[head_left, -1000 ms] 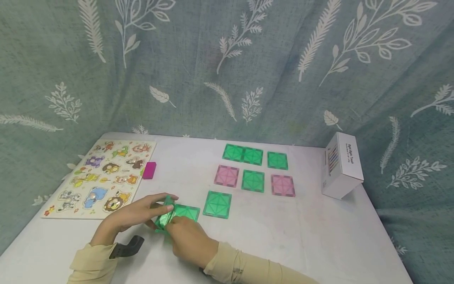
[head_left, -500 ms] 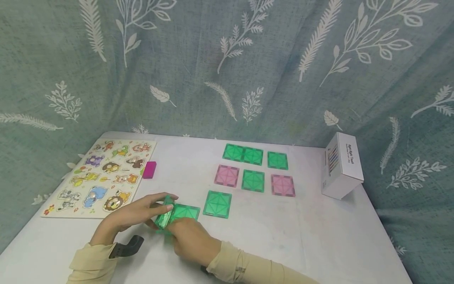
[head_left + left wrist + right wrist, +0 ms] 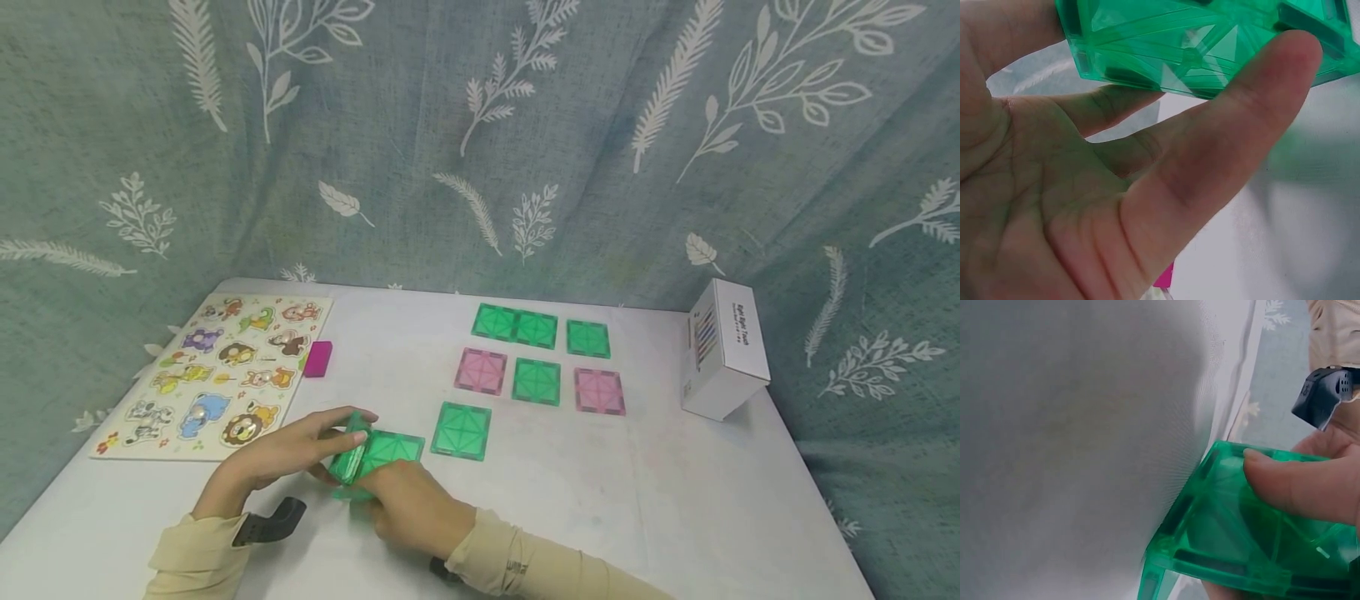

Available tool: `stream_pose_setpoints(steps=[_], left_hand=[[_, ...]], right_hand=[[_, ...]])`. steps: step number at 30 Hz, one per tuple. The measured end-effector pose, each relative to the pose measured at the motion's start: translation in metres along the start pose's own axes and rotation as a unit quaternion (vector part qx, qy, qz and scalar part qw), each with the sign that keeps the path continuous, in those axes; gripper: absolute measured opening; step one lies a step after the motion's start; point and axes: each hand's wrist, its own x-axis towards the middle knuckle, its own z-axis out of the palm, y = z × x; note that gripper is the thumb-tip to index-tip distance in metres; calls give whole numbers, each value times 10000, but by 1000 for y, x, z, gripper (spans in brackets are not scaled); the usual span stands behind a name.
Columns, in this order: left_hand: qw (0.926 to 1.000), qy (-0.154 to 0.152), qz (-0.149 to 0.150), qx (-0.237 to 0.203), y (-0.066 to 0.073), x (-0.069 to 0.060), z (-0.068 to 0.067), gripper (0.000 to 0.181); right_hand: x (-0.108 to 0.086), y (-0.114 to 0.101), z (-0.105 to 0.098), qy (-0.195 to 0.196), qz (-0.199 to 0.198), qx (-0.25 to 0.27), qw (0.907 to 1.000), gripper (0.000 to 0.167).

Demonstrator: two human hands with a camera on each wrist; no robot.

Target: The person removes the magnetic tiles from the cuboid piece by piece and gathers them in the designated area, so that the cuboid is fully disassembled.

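Green translucent magnetic tiles (image 3: 349, 461) stand tilted at the front left, joined at their edges. My left hand (image 3: 296, 450) grips them, thumb on the near face and fingers behind. In the left wrist view the green tiles (image 3: 1179, 47) lie across the fingers. My right hand (image 3: 420, 507) has curled fingers at the tiles' lower right edge and seems to pinch it; its fingertips are hidden. A flat green tile (image 3: 393, 448) lies just behind that hand. The right wrist view shows the left thumb (image 3: 1291, 484) over the green tiles (image 3: 1229, 506).
Another green tile (image 3: 461, 431) lies to the right. Farther back are several green tiles (image 3: 536, 382) and two pink ones (image 3: 481, 371). An animal puzzle board (image 3: 217, 367) lies left, beside a magenta block (image 3: 318, 359). A white box (image 3: 724, 350) stands at the right.
My right hand has shifted slightly right and toward the body, and more of a green tile edge shows below the held tiles. The left hand keeps its grip.
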Motion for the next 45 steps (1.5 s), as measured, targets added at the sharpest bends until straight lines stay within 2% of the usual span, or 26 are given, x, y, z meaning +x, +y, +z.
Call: stream_pose_setpoints(steps=[10, 23, 33, 39, 45], left_hand=[[9999, 108, 27, -12, -1, 0, 3, 58], [9999, 140, 8, 0, -1, 2, 4, 57], [9997, 229, -99, 57, 0, 2, 6, 57], [9996, 235, -158, 38, 0, 3, 6, 58], [9997, 223, -117, 59, 1, 2, 6, 58]], right_hand=[[-8, 3, -4, -189, -379, 183, 9989, 24], [-20, 6, -10, -347, -542, 816, 9946, 23], [-41, 17, -34, -127, -70, 1347, 9908, 35], [-57, 32, -59, 186, 399, 1306, 9905, 26], [-76, 54, -76, 734, 998, 1096, 9862, 27]])
